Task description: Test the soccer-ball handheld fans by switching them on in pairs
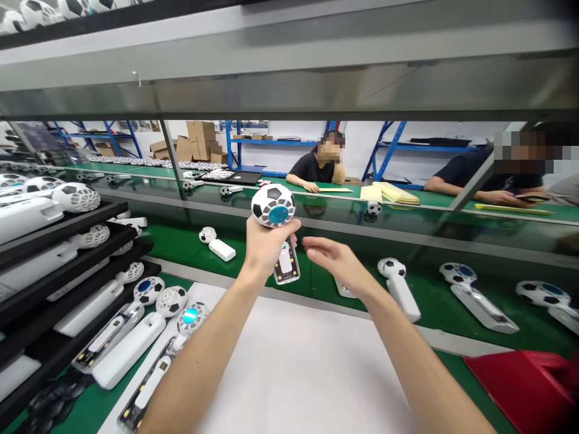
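Note:
My left hand (266, 244) is wrapped round the neck of a handheld fan (273, 205) with a football-patterned head and a blue disc facing me. Its clear handle, with circuit parts inside, sticks out below the fingers. To the right, my right hand (332, 259) holds nothing, its fingers stretched toward the fan without touching it. Beneath that hand, another white handle (346, 289) shows in part on the green belt. More fans lie on the belt, such as a white one (400, 290) and one with a blue disc (479, 298).
Black trays (85, 259) of fans are stacked at the left, with several fans beside them. White paper (294, 367) covers the near table. A red object (520, 386) stands at the lower right. A metal shelf (289, 90) crosses above; two people sit beyond.

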### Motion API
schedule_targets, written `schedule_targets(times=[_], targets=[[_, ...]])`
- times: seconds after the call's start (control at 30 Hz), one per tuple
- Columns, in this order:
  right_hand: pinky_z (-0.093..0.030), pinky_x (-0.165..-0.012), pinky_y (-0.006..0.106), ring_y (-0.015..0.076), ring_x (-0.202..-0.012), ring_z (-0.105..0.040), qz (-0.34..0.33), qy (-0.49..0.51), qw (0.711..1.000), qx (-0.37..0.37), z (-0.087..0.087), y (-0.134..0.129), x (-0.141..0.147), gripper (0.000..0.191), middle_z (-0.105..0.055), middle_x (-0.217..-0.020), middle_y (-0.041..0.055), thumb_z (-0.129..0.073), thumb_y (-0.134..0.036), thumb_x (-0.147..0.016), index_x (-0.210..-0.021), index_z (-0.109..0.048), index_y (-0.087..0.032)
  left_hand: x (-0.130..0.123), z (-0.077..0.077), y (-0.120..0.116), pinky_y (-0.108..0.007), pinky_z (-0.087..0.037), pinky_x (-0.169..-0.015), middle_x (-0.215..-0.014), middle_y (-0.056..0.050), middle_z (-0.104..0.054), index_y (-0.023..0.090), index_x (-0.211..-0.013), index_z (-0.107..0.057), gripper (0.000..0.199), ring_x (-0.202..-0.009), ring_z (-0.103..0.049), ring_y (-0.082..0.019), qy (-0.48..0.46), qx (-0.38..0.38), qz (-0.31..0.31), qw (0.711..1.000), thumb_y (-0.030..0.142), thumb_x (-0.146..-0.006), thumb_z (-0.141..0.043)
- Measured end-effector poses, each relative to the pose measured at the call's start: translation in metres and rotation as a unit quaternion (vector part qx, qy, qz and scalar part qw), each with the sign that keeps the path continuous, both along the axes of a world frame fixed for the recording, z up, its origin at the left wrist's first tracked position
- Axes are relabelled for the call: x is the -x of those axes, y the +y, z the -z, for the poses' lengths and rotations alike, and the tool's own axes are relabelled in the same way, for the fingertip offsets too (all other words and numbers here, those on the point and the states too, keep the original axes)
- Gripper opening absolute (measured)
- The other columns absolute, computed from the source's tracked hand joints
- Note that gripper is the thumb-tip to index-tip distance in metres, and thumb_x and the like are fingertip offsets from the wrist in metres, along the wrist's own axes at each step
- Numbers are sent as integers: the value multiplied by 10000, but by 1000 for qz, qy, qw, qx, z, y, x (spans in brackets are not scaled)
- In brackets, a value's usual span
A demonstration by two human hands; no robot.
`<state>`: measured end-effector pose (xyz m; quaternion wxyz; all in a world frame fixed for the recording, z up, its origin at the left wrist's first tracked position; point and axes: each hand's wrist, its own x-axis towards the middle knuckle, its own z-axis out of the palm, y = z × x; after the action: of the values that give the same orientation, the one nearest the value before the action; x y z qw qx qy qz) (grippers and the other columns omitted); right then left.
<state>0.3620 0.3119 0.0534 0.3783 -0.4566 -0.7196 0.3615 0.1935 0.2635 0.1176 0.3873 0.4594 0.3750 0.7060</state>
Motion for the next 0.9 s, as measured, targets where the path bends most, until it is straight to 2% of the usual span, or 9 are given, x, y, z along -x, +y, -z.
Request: schedule_targets(times=[0.03, 0.07, 0.13, 0.3, 0.43, 0.53, 0.6, 0.73, 0.9], targets=[[-503, -991, 375, 265, -1185, -602, -138, 50, 989, 31, -10, -12, 9, 470, -624, -1298, 91, -669, -461, -858, -1252, -634, -207, -1, 2, 1, -243, -433, -451, -507, -10, -562, 158, -546, -555, 242, -452, -531, -129, -1, -1, -1, 1000, 227, -671, -751], [-522, -965, 377, 263, -1144, -626, -204, 90, 974, 49, -18, -24, 17, 476, -640, -1268, 93, -698, -448, -849, -1243, -623, -192, -1, 4, 2, -244, -434, -450, -511, -8, -563, 160, -551, -555, 238, -458, -533, -131, -2, -2, -4, 1000, 229, -677, -745], [-544, -918, 362, 258, -1086, -652, -239, 150, 958, 55, -27, -42, 28, 404, -675, -1173, 95, -717, -402, -852, -1161, -624, -159, -3, 5, 2, -244, -431, -446, -513, -3, -556, 162, -552, -548, 241, -463, -527, -130, -1, -6, -14, 1000, 229, -685, -736], [-554, -881, 332, 237, -1019, -668, -211, 141, 967, 23, -29, -55, 33, 246, -693, -1074, 75, -686, -296, -870, -1059, -623, -151, -8, 3, -2, -238, -423, -442, -504, 6, -539, 162, -535, -532, 249, -458, -507, -119, 3, -17, -30, 999, 213, -682, -727], [-560, -792, 317, 211, -881, -664, -121, 93, 987, -48, -26, -61, 36, 126, -686, -937, 47, -626, -217, -869, -985, -610, -172, -13, 3, -4, -226, -411, -427, -493, 7, -538, 159, -521, -538, 240, -445, -494, -109, 1, -21, -55, 998, 210, -681, -710], [-554, -791, 332, 224, -883, -656, -75, 66, 991, -89, -23, -64, 40, 130, -674, -936, 48, -612, -196, -856, -985, -604, -184, -14, 5, -3, -222, -411, -420, -499, 14, -533, 161, -531, -542, 215, -439, -492, -106, -1, -19, -66, 998, 198, -675, -697], [-552, -820, 338, 227, -917, -656, -98, 77, 989, -78, -21, -62, 41, 122, -669, -961, 49, -602, -212, -871, -990, -602, -185, -13, 6, -2, -229, -421, -418, -507, 16, -536, 166, -549, -538, 207, -435, -501, -112, -11, -12, -56, 998, 205, -673, -699], [-548, -869, 336, 221, -951, -664, -182, 136, 974, 2, -20, -52, 38, 191, -676, -993, 46, -637, -282, -882, -1033, -601, -171, -8, 6, 4, -238, -438, -428, -511, 17, -546, 174, -594, -544, 193, -443, -523, -124, -35, 15, -23, 999, 216, -656, -721], [-551, -859, 346, 231, -951, -669, -176, 154, 972, 24, -17, -47, 39, 258, -683, -1005, 61, -679, -305, -853, -1048, -610, -150, -7, 9, 11, -240, -441, -444, -512, 6, -549, 169, -592, -543, 215, -464, -535, -130, -45, 28, -3, 999, 221, -628, -749]])
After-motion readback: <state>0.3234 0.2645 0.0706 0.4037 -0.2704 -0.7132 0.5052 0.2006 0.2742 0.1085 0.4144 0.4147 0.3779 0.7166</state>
